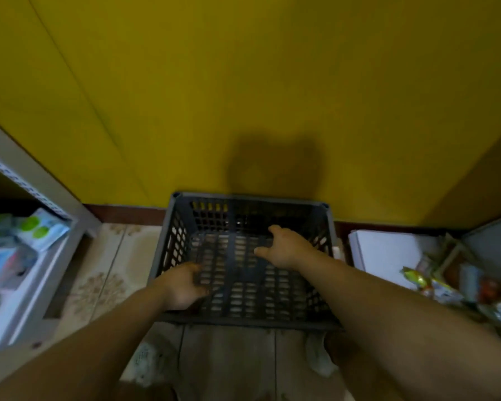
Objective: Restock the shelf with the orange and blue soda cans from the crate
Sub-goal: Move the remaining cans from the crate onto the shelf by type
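While left hand (182, 285) and right hand (287, 248) reach inside, grey crate (243, 321), floor showing

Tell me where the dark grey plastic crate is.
Head view, centre: the dark grey plastic crate sits on the tiled floor by the yellow wall, between the white shelf unit on the left and a white box on the right.

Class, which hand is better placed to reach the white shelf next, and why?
Left hand: it sits by the left wall of the crate, nearest the white shelf on that side; the right hand is farther across.
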Demonstrator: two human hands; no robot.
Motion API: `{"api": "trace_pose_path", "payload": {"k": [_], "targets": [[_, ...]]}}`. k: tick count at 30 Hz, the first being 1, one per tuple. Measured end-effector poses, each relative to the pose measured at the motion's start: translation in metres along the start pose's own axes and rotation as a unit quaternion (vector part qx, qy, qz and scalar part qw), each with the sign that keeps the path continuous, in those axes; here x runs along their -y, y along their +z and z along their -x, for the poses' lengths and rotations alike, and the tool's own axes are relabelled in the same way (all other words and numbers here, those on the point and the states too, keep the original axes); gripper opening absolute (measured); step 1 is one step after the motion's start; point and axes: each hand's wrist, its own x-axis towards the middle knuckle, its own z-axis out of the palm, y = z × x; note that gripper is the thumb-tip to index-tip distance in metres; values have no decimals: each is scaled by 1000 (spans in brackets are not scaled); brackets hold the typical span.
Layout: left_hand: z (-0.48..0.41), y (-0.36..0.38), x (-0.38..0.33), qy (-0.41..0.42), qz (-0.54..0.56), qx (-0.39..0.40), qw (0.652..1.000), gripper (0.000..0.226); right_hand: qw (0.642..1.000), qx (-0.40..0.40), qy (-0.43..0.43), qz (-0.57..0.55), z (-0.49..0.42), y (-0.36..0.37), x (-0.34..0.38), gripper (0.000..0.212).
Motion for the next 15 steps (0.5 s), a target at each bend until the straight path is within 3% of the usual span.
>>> {"api": "trace_pose_path", "payload": {"k": [9,15], "targets": [[-111,19,72,-50,-47,9,998,42,994,98,26,-34,-140,99,-9,82],[-171,54,120,-75,-140,61,985,50,988,129,9,-78,-191,151,-30,69]]}}
